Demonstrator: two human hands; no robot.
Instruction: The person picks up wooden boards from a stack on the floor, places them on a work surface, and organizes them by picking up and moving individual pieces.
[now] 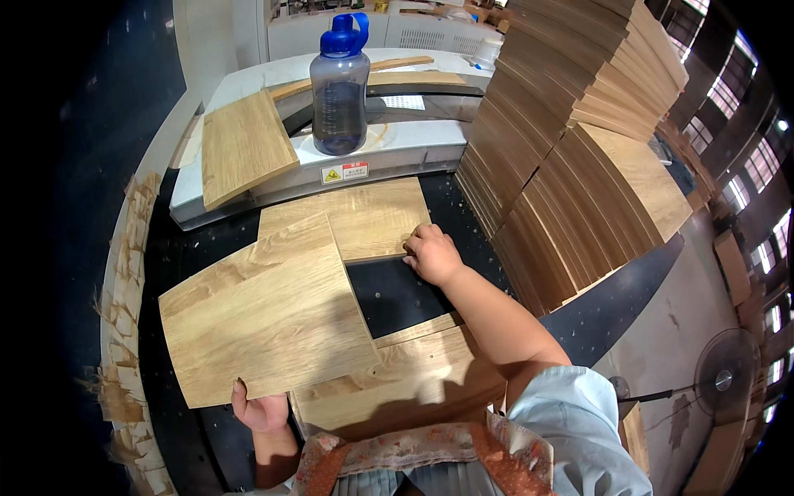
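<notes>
My left hand grips the near edge of a light wood-grain board, its thumb on the top face and the other fingers hidden below. This board is raised and overlaps two others. Farther off, a second wood-grain board lies on the black work surface. The curled fingers of my right hand are closed at that board's near right corner; their tips are partly hidden. Close to my body lies another wood-grain board with small dark holes, partly in my shadow.
A tall stack of boards rises at the right. Beyond the work surface, a blue-capped water bottle and a leaning board rest on a white machine ledge. Ragged cardboard lines the left edge. A fan stands lower right.
</notes>
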